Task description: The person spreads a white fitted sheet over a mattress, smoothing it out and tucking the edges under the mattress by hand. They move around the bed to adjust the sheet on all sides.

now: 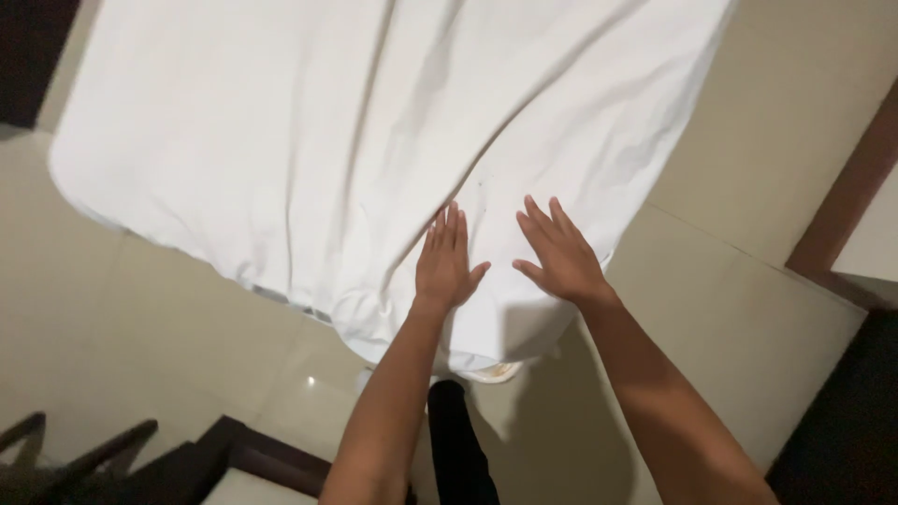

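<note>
A white bed sheet (309, 122) covers a mattress that fills the upper part of the head view, with soft creases running across it. My left hand (447, 262) lies flat on the sheet near the bed's near corner, fingers together and stretched out. Just to its right, my right hand (559, 254) also presses flat on the sheet, fingers slightly spread. Neither hand holds anything. The sheet's edge (393, 323) hangs over the mattress corner below my hands.
Glossy cream floor tiles (159, 327) surround the bed. Dark wooden furniture (140, 458) stands at the lower left. A brown wooden frame (851, 196) runs along the right. My dark trouser leg (458, 449) and a pale slipper (491, 372) show below the bed corner.
</note>
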